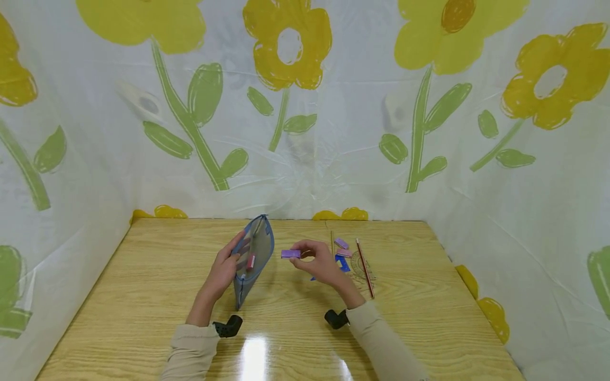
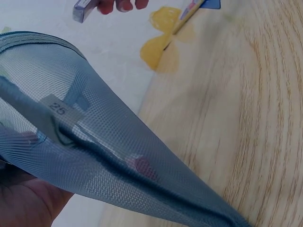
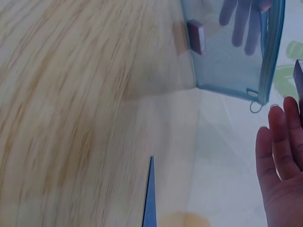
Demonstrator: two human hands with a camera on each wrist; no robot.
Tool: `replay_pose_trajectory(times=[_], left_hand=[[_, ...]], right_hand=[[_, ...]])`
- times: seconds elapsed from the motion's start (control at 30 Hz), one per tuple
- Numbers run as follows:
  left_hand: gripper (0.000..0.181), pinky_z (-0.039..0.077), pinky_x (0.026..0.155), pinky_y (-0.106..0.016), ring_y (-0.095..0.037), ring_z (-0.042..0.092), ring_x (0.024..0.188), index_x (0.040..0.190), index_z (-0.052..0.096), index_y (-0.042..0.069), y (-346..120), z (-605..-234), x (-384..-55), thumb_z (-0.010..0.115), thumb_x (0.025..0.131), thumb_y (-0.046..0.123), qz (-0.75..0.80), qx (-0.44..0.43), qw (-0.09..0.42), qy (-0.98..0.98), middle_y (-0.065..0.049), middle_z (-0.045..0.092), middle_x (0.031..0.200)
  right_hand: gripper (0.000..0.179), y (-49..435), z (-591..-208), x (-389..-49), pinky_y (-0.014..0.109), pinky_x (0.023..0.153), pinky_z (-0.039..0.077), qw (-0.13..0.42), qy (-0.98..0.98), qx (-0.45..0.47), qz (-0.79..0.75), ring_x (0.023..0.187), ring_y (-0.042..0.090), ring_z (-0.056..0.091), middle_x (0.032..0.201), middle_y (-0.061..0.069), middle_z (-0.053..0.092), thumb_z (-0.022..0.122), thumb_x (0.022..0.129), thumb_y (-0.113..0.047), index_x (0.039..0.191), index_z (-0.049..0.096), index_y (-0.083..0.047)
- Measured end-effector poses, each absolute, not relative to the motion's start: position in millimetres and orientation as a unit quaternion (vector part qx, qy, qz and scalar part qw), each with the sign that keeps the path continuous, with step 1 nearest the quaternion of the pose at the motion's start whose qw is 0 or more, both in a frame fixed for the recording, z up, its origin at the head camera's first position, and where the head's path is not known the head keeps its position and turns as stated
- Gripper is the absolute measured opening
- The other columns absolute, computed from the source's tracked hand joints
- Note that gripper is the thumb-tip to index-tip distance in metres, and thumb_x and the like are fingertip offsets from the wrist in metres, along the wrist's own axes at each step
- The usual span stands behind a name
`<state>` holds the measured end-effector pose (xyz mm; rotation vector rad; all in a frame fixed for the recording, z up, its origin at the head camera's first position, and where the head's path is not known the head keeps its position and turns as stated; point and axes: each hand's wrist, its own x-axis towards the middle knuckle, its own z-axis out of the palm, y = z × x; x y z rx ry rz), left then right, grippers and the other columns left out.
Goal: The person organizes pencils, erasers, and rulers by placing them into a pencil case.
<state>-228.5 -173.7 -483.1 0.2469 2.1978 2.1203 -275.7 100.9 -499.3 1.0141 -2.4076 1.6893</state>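
My left hand [image 1: 222, 273] grips a blue-grey mesh zip pouch [image 1: 263, 247] by its left side, and the pouch stands tilted with its mouth open toward the right. A small red eraser-like block [image 1: 250, 261] shows inside, and through the mesh in the right wrist view as a dark red block [image 3: 196, 37]. Between thumb and fingers, my right hand [image 1: 322, 263] pinches a purple rectangular eraser [image 1: 290, 254] just right of the pouch's mouth. In the left wrist view a tag [image 2: 59, 109] marked 25 sits at the pouch's seam.
Right of my right hand lie another purple eraser [image 1: 341, 243], a pink eraser [image 1: 344, 253], a blue set square [image 1: 342, 263], a clear protractor [image 1: 357, 263], a red pencil [image 1: 365, 267] and a yellow pencil [image 1: 332, 242]. A flowered cloth [image 1: 352, 132] surrounds the wooden table [image 1: 143, 286].
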Motion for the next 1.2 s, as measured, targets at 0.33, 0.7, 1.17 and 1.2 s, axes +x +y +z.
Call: replay_pose_trajectory(times=[0.33,0.7,1.17,1.2], left_hand=[[0.062,0.027,0.117,-0.065,-0.046,0.023,0.151,0.163,0.016,0.005,-173,-484,-230,0.017,0.102,-0.004,0.688,0.079,0.037,0.72,-0.029,0.022,0.164],[0.062,0.027,0.117,-0.064,-0.045,0.024,0.151,0.163,0.017,0.006,-173,-484,-229,0.018,0.102,-0.004,0.691,0.074,0.035,0.718,-0.028,0.023,0.164],[0.062,0.027,0.117,-0.064,-0.045,0.024,0.151,0.163,0.016,0.005,-175,-485,-229,0.017,0.102,-0.004,0.693,0.074,0.038,0.716,-0.028,0.023,0.164],[0.062,0.027,0.117,-0.064,-0.045,0.024,0.151,0.163,0.015,0.005,-176,-485,-229,0.017,0.102,-0.004,0.693,0.075,0.038,0.716,-0.028,0.023,0.164]], right_hand=[[0.015,88,-497,-280,0.034,0.085,0.059,0.004,-0.777,0.329,0.537,0.088,0.013,0.064,0.099,0.007,0.071,0.072,0.093,-0.009,0.108,0.072,-0.008],[0.016,79,-492,-289,0.039,0.083,0.059,0.006,-0.779,0.326,0.536,0.086,0.016,0.065,0.1,0.011,0.073,0.074,0.092,-0.01,0.106,0.073,-0.005],[0.017,70,-478,-303,0.036,0.081,0.06,0.001,-0.803,0.345,0.486,0.088,0.025,0.067,0.098,0.011,0.073,0.073,0.092,-0.009,0.108,0.073,-0.003],[0.017,69,-477,-305,0.035,0.081,0.06,0.0,-0.806,0.346,0.481,0.088,0.026,0.067,0.098,0.011,0.072,0.073,0.092,-0.008,0.108,0.072,-0.003]])
